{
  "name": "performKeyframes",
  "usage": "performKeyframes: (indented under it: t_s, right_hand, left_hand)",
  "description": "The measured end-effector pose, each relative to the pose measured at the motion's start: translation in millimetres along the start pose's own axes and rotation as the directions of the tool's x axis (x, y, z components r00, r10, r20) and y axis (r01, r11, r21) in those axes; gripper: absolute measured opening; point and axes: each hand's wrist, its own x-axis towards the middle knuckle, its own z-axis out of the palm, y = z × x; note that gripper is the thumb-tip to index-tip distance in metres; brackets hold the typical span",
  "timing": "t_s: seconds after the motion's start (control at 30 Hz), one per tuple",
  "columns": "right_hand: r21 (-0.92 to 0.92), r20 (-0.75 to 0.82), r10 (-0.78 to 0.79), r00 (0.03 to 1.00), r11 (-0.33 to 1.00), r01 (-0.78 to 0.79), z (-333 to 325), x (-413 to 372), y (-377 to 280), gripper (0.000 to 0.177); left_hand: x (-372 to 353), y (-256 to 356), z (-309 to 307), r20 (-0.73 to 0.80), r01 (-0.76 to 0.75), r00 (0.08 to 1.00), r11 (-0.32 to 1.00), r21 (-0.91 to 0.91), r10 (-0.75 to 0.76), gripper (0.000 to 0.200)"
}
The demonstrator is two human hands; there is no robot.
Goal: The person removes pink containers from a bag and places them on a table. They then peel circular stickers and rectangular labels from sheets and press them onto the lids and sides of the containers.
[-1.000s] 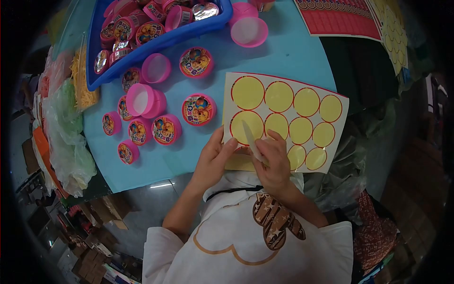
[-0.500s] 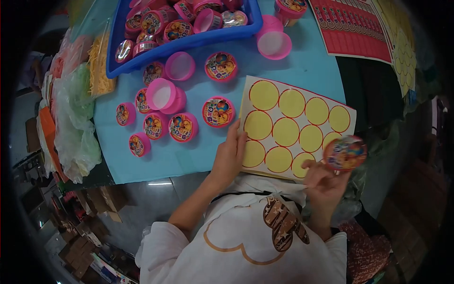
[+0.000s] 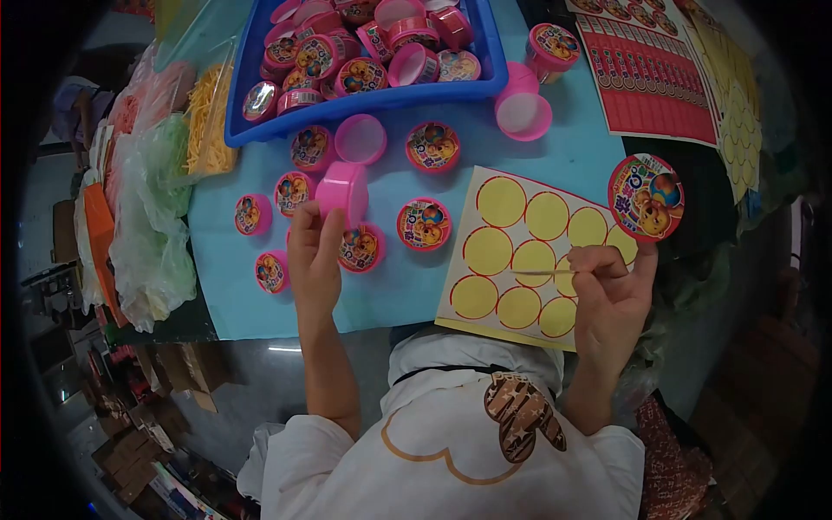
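The left hand (image 3: pixel 314 264) grips a pink, round plastic container part (image 3: pixel 343 192), left of frame centre. The right hand (image 3: pixel 609 316) pinches a thin, pale tool, apparently a blade (image 3: pixel 539 273); a round, multicoloured paper sticker (image 3: pixel 646 198) at its fingertip, right of frame, can fold through slack support.

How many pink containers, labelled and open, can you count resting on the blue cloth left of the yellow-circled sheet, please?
Labelled containers: 7
Open container: 1
Total: 8
Not counted: the held container and any mostly or fully hidden around the left hand.
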Motion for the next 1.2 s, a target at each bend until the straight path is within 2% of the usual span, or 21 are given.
performKeyframes:
  t_s: [0.03,0.07,0.1,0.17,0.3,0.37,0.47,0.5,0.57,0.6,0.67,0.7,0.77,0.8,0.9,0.93,0.97,1.03,1.1,1.17,1.2]
  right_hand:
    - [0.028,0.015,-0.015,1.0,1.0,0.014,1,2,-1,0.069]
    - [0.027,0.019,-0.013,1.0,1.0,0.013,3,4,-4,0.069]
    - [0.07,0.035,0.014,0.999,0.997,-0.017,7,5,-9,0.068]
    - [0.11,0.052,0.037,0.998,0.993,-0.042,13,8,-16,0.068]
    - [0.052,0.046,-0.006,0.999,0.999,0.003,23,7,-22,0.069]
    - [0.038,0.062,0.001,0.998,0.999,-0.003,24,7,-23,0.069]
    - [0.062,0.105,0.009,0.994,0.998,-0.015,27,7,-26,0.069]
    - [0.106,0.105,0.074,0.992,0.991,-0.085,30,7,-28,0.07]
    - [0.145,0.104,0.131,0.986,0.979,-0.145,36,7,-27,0.072]
    - [0.152,0.184,0.1,0.978,0.98,-0.129,38,6,-22,0.072]
    - [0.184,0.343,-0.001,0.939,0.981,-0.067,35,7,-6,0.07]
    - [0.186,0.347,-0.008,0.938,0.981,-0.061,33,7,-3,0.07]
    - [0.262,0.226,0.107,0.968,0.951,-0.166,34,8,-2,0.068]
    - [0.266,0.224,0.103,0.969,0.95,-0.163,33,8,0,0.068]
    - [0.426,0.168,0.183,0.969,0.872,-0.239,31,8,1,0.065]
    - [0.479,0.203,0.2,0.959,0.834,-0.275,29,7,0,0.064]
    - [0.527,0.239,0.215,0.947,0.79,-0.313,28,6,0,0.062]
    - [0.537,0.223,0.247,0.943,0.776,-0.33,32,3,-2,0.062]
    - [0.545,0.213,0.283,0.935,0.76,-0.354,33,2,-5,0.062]
    - [0.358,0.163,0.138,0.977,0.914,-0.189,30,4,-8,0.063]
    - [0.36,0.165,0.141,0.976,0.913,-0.193,27,6,-11,0.063]
  left_hand:
    - [-9,9,2,0.17,0.2,0.977,0.81,-0.551,-0.125,0.035]
    - [-19,16,4,0.37,0.392,0.92,0.317,-0.864,-0.128,0.038]
    - [-28,20,8,0.366,0.388,0.922,0.316,-0.866,-0.129,0.038]
    - [-43,29,21,0.532,0.524,0.847,0.212,-0.825,-0.022,0.047]
    - [-52,61,28,0.564,0.541,0.825,0.225,-0.81,0.047,0.046]
    - [-53,67,26,0.633,0.616,0.774,0.229,-0.754,0.005,0.05]
    - [-51,60,32,0.625,0.611,0.781,0.233,-0.756,-0.02,0.051]
    - [-48,63,32,0.627,0.613,0.779,0.231,-0.756,-0.013,0.051]
    - [-44,70,33,0.638,0.612,0.766,0.391,-0.688,-0.076,0.051]
    - [-44,70,35,0.639,0.611,0.766,0.389,-0.689,-0.069,0.051]
    - [-49,69,37,0.707,0.705,0.705,0.174,-0.687,-0.062,0.057]
    - [-51,65,39,0.703,0.7,0.709,0.177,-0.692,-0.057,0.057]
    - [-56,57,41,0.703,0.721,0.687,-0.053,-0.69,0.183,0.063]
    - [-61,61,39,0.695,0.702,0.707,-0.005,-0.712,0.134,0.073]
    - [-67,71,45,0.637,0.628,0.763,0.108,-0.771,0.111,0.073]
    - [-69,66,49,0.577,0.546,0.807,0.21,-0.811,0.128,0.072]
    - [-68,61,50,0.579,0.548,0.805,0.211,-0.81,0.131,0.072]
    - [-64,53,51,0.601,0.574,0.795,0.432,-0.695,-0.089,0.065]
    - [-61,52,56,0.545,0.54,0.832,0.377,-0.753,-0.103,0.062]
    - [-60,54,56,0.481,0.495,0.867,0.324,-0.806,-0.127,0.06]
    - [-60,58,53,0.45,0.448,0.889,0.364,-0.816,-0.085,0.057]
